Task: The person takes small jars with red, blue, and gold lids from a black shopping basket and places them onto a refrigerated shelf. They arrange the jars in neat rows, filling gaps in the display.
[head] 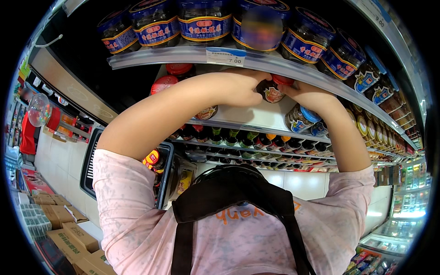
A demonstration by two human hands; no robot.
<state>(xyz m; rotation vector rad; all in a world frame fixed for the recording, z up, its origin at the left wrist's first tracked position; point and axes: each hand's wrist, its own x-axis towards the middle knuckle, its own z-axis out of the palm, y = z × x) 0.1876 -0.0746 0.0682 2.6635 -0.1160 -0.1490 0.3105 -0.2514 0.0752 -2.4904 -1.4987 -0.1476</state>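
Both hands reach onto a shop shelf [240, 115] below a row of jars with blue lids. Between them stands a dark glass jar with a red lid [274, 92]. My left hand [245, 86] is at the jar's left side, its fingers partly hidden behind it and the shelf edge above. My right hand [306, 94] touches the jar's right side near the lid, its other fingers hidden. Other red-lidded jars [165, 83] stand left of my left forearm. A blue-lidded jar [300, 118] is just below my right hand.
Above the hands runs a clear plastic shelf edge [165, 56] with a price tag, under blue-labelled jars [205, 25]. Bottles [216, 135] line the lower shelves. A black shopping basket [168, 172] holding jars is at the lower left, with cardboard boxes [70, 240] beyond on the floor.
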